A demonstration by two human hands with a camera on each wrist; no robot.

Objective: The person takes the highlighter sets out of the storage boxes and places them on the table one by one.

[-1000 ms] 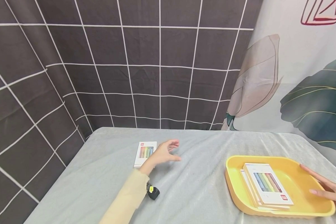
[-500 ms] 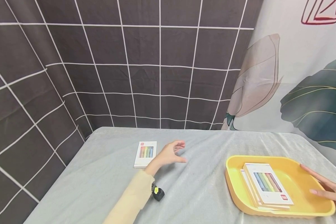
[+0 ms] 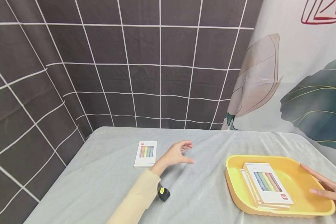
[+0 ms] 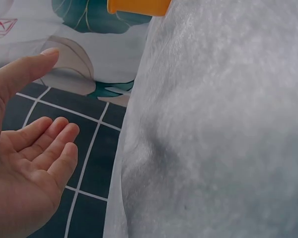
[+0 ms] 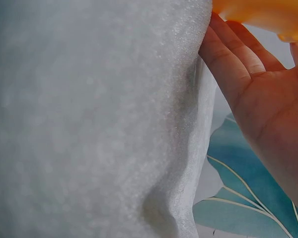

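Note:
In the head view, my left hand (image 3: pixel 177 154) hovers over the grey cloth, fingers and thumb spread apart around nothing. Behind its wrist lies a flat white box (image 3: pixel 146 154) with a picture or window of coloured sticks, like crayons. My right hand (image 3: pixel 329 188) holds the right end of a yellow tray (image 3: pixel 310 174), thumb over the rim and fingers along the outer wall. The right wrist view shows those fingers (image 5: pixel 238 52) against the tray's underside. Inside the tray, at its left, a similar white box (image 3: pixel 268 197) rests on top of others in a stack.
Grey cloth (image 3: pixel 201 186) covers the table, slightly wrinkled. A dark curtain with white grid lines (image 3: pixel 173 81) hangs behind and at the left. A leaf-patterned curtain (image 3: pixel 268 93) hangs at the back right. The left wrist wears a black device (image 3: pixel 164 194).
My left hand has drifted right, away from the lone white box and nearer the tray, uncovering more of that box. The right hand and the tray stay in place.

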